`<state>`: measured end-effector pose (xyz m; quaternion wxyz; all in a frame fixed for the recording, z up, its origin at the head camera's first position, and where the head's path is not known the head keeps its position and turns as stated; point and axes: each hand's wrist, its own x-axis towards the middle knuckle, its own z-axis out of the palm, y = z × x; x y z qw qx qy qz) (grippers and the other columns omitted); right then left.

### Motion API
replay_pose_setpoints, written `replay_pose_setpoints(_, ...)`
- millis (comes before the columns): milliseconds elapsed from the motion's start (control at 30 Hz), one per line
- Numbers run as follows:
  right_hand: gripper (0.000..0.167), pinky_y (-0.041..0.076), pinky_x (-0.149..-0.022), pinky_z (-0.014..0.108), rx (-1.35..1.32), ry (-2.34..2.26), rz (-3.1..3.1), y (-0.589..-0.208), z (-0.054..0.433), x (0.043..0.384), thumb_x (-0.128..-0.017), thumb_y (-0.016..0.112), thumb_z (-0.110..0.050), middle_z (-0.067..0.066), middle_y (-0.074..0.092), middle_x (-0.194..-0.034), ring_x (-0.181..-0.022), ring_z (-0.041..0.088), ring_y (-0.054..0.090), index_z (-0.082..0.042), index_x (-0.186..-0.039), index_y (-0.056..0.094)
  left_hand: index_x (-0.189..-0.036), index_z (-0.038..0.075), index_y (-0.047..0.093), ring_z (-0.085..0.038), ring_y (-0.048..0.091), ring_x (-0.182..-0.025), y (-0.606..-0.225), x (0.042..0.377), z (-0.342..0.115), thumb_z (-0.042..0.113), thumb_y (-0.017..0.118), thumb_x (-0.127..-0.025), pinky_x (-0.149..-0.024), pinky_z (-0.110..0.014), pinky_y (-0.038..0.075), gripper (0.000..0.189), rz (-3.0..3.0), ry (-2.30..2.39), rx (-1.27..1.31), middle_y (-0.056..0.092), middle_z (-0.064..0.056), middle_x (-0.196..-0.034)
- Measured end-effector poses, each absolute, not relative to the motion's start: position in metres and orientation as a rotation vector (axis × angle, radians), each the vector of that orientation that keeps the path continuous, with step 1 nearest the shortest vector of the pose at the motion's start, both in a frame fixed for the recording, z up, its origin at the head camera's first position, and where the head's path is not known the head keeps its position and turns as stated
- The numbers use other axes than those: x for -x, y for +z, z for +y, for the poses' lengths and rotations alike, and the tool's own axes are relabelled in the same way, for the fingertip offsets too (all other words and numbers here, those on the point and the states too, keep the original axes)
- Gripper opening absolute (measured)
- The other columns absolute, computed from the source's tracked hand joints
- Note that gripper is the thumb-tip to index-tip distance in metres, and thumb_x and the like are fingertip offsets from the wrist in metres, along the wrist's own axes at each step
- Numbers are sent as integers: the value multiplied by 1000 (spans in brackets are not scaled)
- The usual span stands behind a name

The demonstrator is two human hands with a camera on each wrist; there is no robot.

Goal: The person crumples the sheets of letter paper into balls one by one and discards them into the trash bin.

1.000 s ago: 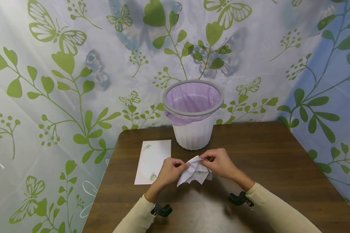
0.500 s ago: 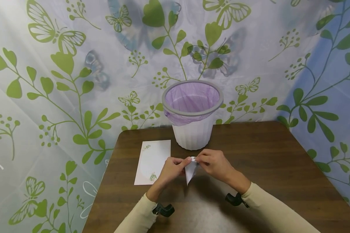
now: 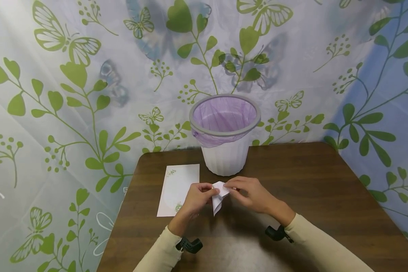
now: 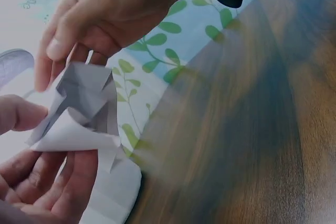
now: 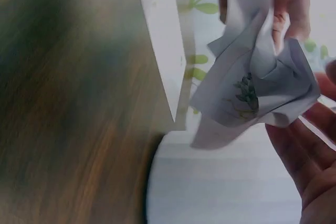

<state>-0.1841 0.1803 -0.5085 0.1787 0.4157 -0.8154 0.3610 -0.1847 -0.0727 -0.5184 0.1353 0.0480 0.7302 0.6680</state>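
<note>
two papers (image 3: 221, 187) (image 3: 177, 189), one bin (image 3: 225, 158), one table (image 3: 299, 181)

From my station I see a plain cream left sleeve (image 3: 160, 251) and a matching right sleeve (image 3: 323, 243), with a curved black left wrist unit (image 3: 192, 246) and a similar black right wrist unit (image 3: 274, 233) beside the cuffs.

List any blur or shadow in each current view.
Head: shadow on the brown wooden table below the right hand; left wrist: table smeared mid-frame, grain clearer far right; right wrist: table smeared too, but the crumpled white paper shows discernible green print.
</note>
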Motion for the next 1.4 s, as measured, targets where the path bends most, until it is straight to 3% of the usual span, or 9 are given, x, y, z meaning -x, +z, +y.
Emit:
replay_pose_setpoints(200,26,65,-88,38,-904,1335,-2462,-510,187,187,-104,76,-17,-1,80,-126,-104,11,75,-19,-129,79,-114,-11,77,-11,72,-82,-518,185,-77,6,78,-99,-80,-34,67,23,2053,1929,-329,80,-9,-97)
replay_pose_setpoints(367,28,61,-85,29,-903,1552,-2577,-518,193,192,-106,72,-19,4,79,-128,-105,18,73,-14,-134,77,-119,-11,75,-11,73,-85,-518,187,-80,6,76,-100,-84,-34,67,26,2023,1911,-415,81,-11,-102)
replay_pose_setpoints(567,16,60,-67,26,-838,1725,-2564,-518,193,193,-101,80,-13,4,80,-107,-81,13,70,-13,-117,80,-118,-11,76,-11,74,-84,-523,185,-76,5,76,-100,-87,-46,68,25,2029,1911,-390,81,-14,-104)
replay_pose_setpoints(733,11,58,-63,26,-766,1724,-2530,-513,192,193,-95,85,-10,0,79,-91,-74,12,70,-17,-102,80,-119,-9,77,-10,75,-87,-522,183,-71,6,78,-99,-91,-60,66,25,2088,1892,-391,81,-18,-108)
replay_pose_setpoints(800,11,57,-61,26,-761,1719,-2512,-512,191,192,-94,86,-9,0,78,-87,-71,12,69,-17,-98,80,-121,-8,77,-11,75,-89,-521,183,-70,7,77,-99,-92,-59,65,26,2121,1870,-410,81,-20,-111)
replay_pose_setpoints(1033,8,52,-57,24,-734,1679,-2486,-511,185,189,-91,87,-7,-4,75,-79,-67,8,65,-9,-93,80,-118,-2,80,-15,78,-90,-520,183,-66,21,77,-102,-77,-30,67,27,2216,1776,-468,83,-17,-109)
replay_pose_setpoints(1167,11,52,-55,24,-752,1652,-2456,-511,180,186,-90,87,-4,-5,74,-78,-65,9,64,-11,-89,79,-114,0,82,-12,78,-86,-521,183,-62,24,80,-101,-78,-39,68,27,2274,1756,-423,84,-14,-104)
replay_pose_setpoints(1400,17,58,-59,27,-794,1523,-2437,-513,176,185,-91,89,-7,-8,77,-85,-70,10,68,-22,-92,82,-119,-6,79,-19,81,-94,-518,182,-63,13,78,-100,-81,-45,69,27,2303,1765,-435,82,-20,-110)
